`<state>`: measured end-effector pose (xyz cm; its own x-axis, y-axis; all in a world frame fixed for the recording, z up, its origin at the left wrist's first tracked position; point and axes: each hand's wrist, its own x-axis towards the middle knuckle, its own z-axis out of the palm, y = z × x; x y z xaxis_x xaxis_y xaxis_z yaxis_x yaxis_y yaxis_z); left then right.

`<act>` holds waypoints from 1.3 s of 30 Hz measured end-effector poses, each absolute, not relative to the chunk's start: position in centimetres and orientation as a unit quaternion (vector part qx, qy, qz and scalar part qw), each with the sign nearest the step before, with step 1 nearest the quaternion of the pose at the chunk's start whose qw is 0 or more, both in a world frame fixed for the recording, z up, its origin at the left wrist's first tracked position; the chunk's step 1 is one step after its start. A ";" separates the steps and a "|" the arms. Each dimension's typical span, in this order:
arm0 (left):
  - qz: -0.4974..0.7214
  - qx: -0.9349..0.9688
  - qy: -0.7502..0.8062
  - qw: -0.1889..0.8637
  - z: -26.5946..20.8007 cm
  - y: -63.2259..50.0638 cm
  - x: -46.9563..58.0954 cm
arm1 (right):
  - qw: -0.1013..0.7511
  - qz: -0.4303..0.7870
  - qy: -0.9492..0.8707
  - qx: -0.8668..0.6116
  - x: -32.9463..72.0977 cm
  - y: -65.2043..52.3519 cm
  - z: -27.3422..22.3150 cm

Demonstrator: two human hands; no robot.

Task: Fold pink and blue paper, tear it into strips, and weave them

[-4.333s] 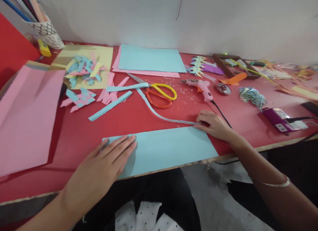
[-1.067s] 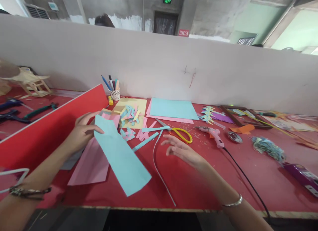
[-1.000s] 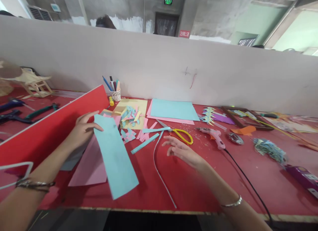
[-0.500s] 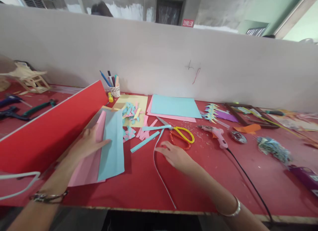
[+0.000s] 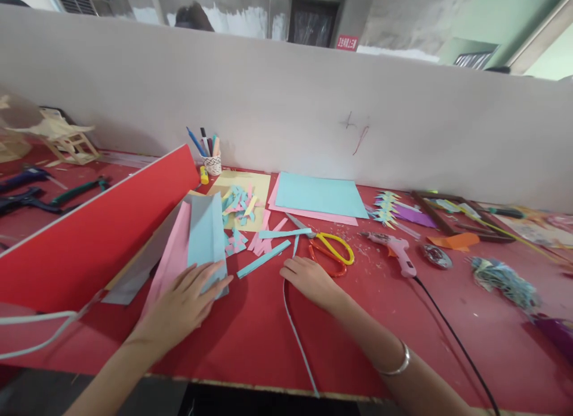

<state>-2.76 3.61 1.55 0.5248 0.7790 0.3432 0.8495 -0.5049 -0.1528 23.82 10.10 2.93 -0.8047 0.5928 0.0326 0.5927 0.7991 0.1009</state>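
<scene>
My left hand [image 5: 185, 296] lies with fingers stretched out over the lower part of a folded light-blue sheet [image 5: 206, 225]. A folded pink sheet [image 5: 172, 255] is beside it, partly under my hand and wrist. My right hand [image 5: 311, 280] is closed, its fingertips together on a long thin pale strip [image 5: 298, 338] that curves toward the table's front edge. The thumb is mostly hidden. Just beyond that hand lie scissors [image 5: 333, 249] with one yellow and one red handle loop. Blue paper strips [image 5: 263, 259] and pink paper strips [image 5: 264, 240] lie between my hands.
A red board [image 5: 111, 225] stands slanted at left. Paper scraps [image 5: 239, 204] lie on a yellow sheet, with a pen cup [image 5: 212, 163] behind. Flat blue paper [image 5: 320, 194] is at the back. A pink glue gun [image 5: 396, 249], corded, and a dark tray [image 5: 447, 216] are at right.
My left hand has moved toward me and right, off the pink fold and onto the blue sheet. My right fingers have come down and closed on the thin strip.
</scene>
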 end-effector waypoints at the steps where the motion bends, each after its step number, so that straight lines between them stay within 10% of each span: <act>1: -0.116 -0.855 -0.481 0.158 1.6 3.7 -3.0 | -0.006 0.059 0.948 0.312 24.0 10.1 2.9; 13: -0.126 -0.794 -0.579 0.133 4.1 4.2 -6.5 | -0.273 -0.011 0.905 0.326 25.5 11.5 6.5; 19: -0.294 -0.795 -0.518 -0.116 9.0 6.4 -0.2 | -0.433 -0.100 0.833 0.330 24.2 12.2 11.6; 30: -0.331 -0.649 -0.216 -0.650 7.0 11.6 10.3 | -0.278 -0.018 0.894 0.352 24.9 12.4 11.2; 39: -0.315 -0.634 -0.349 -0.614 4.1 11.2 10.2 | -0.239 -0.109 0.872 0.414 26.1 13.6 11.3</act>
